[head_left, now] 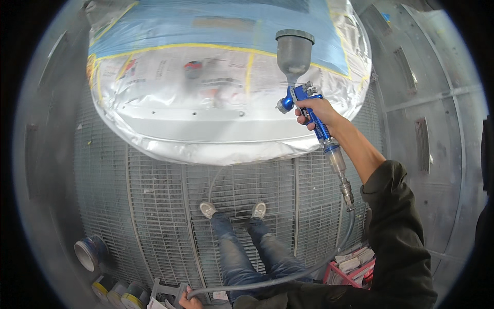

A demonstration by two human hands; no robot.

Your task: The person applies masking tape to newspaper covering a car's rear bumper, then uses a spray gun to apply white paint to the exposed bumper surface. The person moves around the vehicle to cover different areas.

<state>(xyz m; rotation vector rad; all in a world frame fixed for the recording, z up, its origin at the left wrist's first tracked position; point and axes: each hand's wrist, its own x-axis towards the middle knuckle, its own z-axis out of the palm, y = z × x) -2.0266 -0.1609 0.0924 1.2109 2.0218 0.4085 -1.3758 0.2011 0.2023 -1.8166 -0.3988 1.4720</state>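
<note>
My right hand (316, 113) grips a blue spray gun (288, 100) with a grey cup (294, 54) upright on top. A clear fitting (334, 159) below its handle connects to a grey air hose (278, 282). At the bottom edge, my left hand (189, 298) is closed around that hose. Beyond the gun is a rounded car body panel (180, 131), covered above with masking paper (144, 74), blue sheeting (159, 28), yellow tape and clear plastic film.
I stand on metal floor grating (154, 195), legs below the panel. A bucket (85, 255) and several tins (117, 292) lie at lower left. A red rack (332, 273) with folded papers is at lower right. Metal walls (437, 77) line both sides.
</note>
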